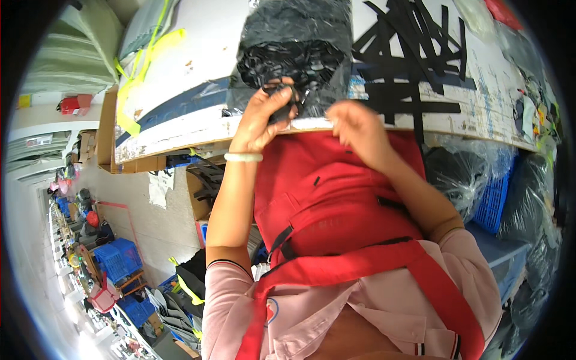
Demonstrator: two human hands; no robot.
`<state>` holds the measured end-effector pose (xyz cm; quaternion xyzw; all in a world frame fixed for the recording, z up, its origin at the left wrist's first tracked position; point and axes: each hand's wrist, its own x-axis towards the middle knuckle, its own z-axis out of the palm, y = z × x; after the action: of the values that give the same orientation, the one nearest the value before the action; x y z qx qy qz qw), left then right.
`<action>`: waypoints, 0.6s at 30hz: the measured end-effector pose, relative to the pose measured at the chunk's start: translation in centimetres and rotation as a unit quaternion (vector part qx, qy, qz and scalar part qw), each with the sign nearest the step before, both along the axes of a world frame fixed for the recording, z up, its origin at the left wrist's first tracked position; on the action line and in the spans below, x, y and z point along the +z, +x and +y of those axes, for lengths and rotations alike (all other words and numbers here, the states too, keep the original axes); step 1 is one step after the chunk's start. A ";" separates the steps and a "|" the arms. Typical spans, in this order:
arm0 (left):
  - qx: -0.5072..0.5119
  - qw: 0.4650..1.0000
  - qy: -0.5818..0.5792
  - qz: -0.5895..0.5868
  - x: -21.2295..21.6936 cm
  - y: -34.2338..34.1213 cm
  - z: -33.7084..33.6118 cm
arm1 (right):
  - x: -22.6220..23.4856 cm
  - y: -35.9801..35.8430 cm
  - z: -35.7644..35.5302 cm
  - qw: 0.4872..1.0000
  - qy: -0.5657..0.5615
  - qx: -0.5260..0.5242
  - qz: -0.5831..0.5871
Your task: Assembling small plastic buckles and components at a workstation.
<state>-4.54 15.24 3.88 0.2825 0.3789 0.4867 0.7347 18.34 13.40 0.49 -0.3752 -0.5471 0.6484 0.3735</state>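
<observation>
My left hand, with a pale bangle at its wrist, is closed around a small black plastic piece near the front edge of the white table. Just beyond it lies a clear plastic bag holding many shiny black plastic pieces; their exact kind is hard to make out. My right hand hovers to the right above the table edge, apart from the left. Its fingers are curled in and slightly blurred, and whatever they hold, if anything, is hidden.
Cut black straps lie in a loose pile on the white table, right of the bag. Neon-yellow strips hang at the left. Blue crates and plastic-wrapped bundles stand at the lower right. A red apron covers my front.
</observation>
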 end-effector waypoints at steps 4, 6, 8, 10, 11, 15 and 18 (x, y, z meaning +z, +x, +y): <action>-0.121 0.988 -0.088 -0.035 -2.4 2.8 -6.1 | 2.9 -0.3 2.2 0.994 0.061 0.074 -0.044; -0.159 0.980 -0.114 -0.045 -4.2 3.4 -8.1 | 1.2 -0.4 1.5 0.971 0.005 0.237 -0.024; -0.136 0.965 -0.117 -0.190 -5.2 4.1 -9.8 | 0.9 -0.4 0.1 0.974 0.013 0.223 -0.027; -0.119 0.960 -0.133 -0.214 -5.2 4.4 -11.3 | 1.1 -0.2 -0.8 0.980 -0.075 0.177 -0.047; -0.116 0.955 -0.147 -0.231 -5.3 4.4 -12.0 | 0.4 0.0 -1.2 0.979 -0.100 0.165 -0.063; -0.169 0.980 -0.095 -0.053 -6.8 3.6 -13.2 | -3.4 -1.6 -1.7 0.976 -0.024 0.198 -0.082; -0.183 0.971 -0.117 -0.101 -7.2 3.8 -13.5 | -12.9 -3.4 -1.2 0.905 0.262 0.103 -0.319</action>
<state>-0.71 1.76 -3.37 0.2084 0.2986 0.3222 0.8738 14.92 12.24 -12.42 -0.3920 -0.8226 0.3629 0.1948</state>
